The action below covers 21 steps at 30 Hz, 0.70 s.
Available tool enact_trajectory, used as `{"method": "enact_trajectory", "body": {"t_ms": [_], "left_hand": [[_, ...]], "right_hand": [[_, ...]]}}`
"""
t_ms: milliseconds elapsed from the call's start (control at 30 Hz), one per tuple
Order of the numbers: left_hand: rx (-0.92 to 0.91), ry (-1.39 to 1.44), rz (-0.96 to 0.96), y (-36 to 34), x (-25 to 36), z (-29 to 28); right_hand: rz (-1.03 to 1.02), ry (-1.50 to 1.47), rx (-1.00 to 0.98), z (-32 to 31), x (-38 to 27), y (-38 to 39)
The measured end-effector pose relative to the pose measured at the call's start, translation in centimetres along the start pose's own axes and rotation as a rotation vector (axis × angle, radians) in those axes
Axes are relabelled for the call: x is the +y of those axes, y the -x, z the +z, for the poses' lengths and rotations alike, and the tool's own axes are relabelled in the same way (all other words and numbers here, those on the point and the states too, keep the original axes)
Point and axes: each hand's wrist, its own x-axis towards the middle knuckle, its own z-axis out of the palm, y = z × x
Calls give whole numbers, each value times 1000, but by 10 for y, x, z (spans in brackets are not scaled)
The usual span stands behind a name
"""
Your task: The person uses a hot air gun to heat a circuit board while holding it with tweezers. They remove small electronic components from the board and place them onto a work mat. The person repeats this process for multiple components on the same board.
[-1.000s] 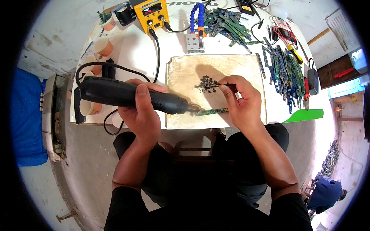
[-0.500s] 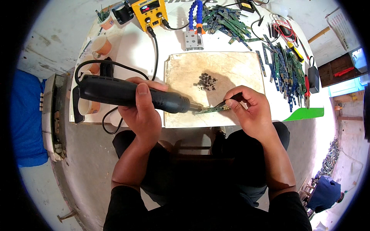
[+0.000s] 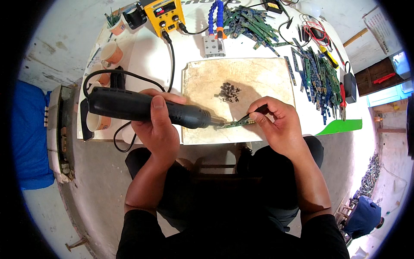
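My left hand [image 3: 158, 118] is wrapped round a black hot air gun [image 3: 129, 105], its metal nozzle pointing right. Right at the nozzle's tip lies a narrow green circuit board strip [image 3: 245, 123], near the front edge of a stained tan board [image 3: 198, 80]. My right hand [image 3: 276, 123] pinches black tweezers [image 3: 258, 111], whose tips reach down to the strip. Whether the tweezers grip a part on it is too small to tell. Beyond the hands, a small heap of black chips [image 3: 228, 92] rests on the tan board.
A yellow hot air station [image 3: 164, 15] stands at the back left, cabled to the gun. Paper cups [image 3: 111, 52] line the left edge. Piles of circuit board strips [image 3: 317, 77] lie right and back. A metal block [image 3: 213, 46] with a blue hose stands behind. One person [image 3: 364, 216] sits far right.
The view has shifted slightly. Both hands keep their holds, with the nozzle and the tweezers still at the strip.
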Motion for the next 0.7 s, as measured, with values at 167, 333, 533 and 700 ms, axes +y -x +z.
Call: {"method": "enact_trajectory", "body": {"t_ms": [167, 333, 533, 700], "left_hand": [[-8, -6, 9, 0, -1, -1], [-7, -2, 7, 0, 0, -1], [-11, 1, 1, 0, 3, 0], [-1, -19, -11, 0, 4, 1]], "right_hand": [[-6, 0, -2, 0, 0, -1], [15, -7, 0, 1, -1, -1], [6, -14, -1, 1, 2, 0], [-4, -17, 15, 1, 1, 0]]}}
